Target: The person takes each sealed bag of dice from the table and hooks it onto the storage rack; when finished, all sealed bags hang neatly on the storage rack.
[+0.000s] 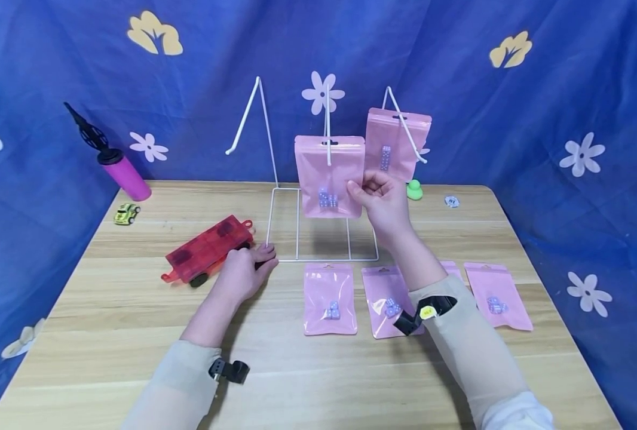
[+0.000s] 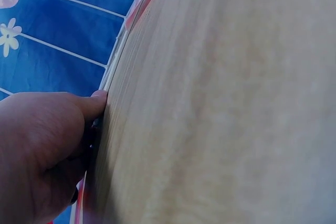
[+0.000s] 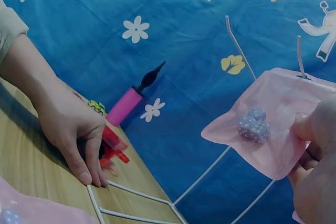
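My right hand [image 1: 387, 206] pinches the lower right edge of a pink zip bag [image 1: 313, 167] between thumb and fingers. Inside the bag several pale purple dice [image 3: 254, 125] show through. Its top hole is on the middle hook of a white wire rack [image 1: 324, 260], and the hook's tip sticks out in front. Another pink bag [image 1: 374, 128] with stacked dice hangs from the right hook, while the left hook [image 1: 243, 119] carries nothing. Down at the rack's front left corner, my left hand [image 1: 243, 272] pinches the base wire with thumb and fingers.
Several pink bags [image 1: 318, 286] of dice lie in a row before the rack, partly under my right forearm. A red toy trailer [image 1: 205, 248] stands by my left hand. Behind are a pink hand pump [image 1: 127, 176], a toy car [image 1: 126, 213], a green duck [image 1: 415, 190] and a round chip [image 1: 452, 201].
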`<state>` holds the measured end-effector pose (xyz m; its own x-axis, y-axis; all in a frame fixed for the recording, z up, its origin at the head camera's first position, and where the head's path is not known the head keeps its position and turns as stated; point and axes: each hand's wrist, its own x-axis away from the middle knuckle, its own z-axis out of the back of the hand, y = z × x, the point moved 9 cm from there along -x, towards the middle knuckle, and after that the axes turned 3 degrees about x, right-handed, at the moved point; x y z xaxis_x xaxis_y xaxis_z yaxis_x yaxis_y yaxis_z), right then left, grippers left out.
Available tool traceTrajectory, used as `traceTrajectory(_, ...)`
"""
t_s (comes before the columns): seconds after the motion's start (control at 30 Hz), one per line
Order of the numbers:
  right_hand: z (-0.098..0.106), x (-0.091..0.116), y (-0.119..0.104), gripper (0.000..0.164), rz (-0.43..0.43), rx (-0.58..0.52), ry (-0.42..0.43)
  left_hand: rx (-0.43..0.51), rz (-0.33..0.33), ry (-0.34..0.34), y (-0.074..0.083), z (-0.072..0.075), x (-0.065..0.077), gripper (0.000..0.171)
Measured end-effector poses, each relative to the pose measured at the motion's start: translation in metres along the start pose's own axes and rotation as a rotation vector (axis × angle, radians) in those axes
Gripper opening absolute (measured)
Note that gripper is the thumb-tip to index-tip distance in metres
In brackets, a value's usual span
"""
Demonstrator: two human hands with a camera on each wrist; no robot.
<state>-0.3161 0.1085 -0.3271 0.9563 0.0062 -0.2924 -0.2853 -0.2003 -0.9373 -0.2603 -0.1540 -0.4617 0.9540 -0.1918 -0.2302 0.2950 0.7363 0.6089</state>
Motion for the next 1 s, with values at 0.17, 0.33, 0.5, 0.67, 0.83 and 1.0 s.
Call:
traceTrajectory(0.17, -0.002, -0.011, 0.005, 0.012, -0.017, 0.0, 0.013, -0.001, 0.011, -0.002, -0.002, 0.0, 0.0, 0.027)
traceTrajectory(0.33, -0.003, -0.023, 0.011, 0.01, -0.037, -0.006, 0.035, -0.003, 0.011, 0.0, -0.003, 0.001, -0.001, 0.027)
traceTrajectory(0.5, 0.0, -0.034, 0.018, 0.01, -0.053, 0.014, 0.066, -0.001, 0.016, -0.012, -0.003, -0.001, -0.002, 0.028)
traceTrajectory(0.67, 0.002, -0.042, 0.023, 0.008, -0.07, 0.029, 0.08, -0.003, 0.019, -0.014, -0.004, -0.003, -0.003, 0.028)
traceTrajectory(0.83, 0.0, -0.051, 0.026, 0.008, -0.074, 0.024, 0.095, 0.002, 0.022, -0.001, -0.003, -0.001, -0.001, 0.028)
traceTrajectory(1.0, -0.001, -0.058, 0.03, 0.011, -0.079, 0.002, 0.117, 0.001, 0.035, -0.009, -0.004, -0.002, 0.0, 0.028)
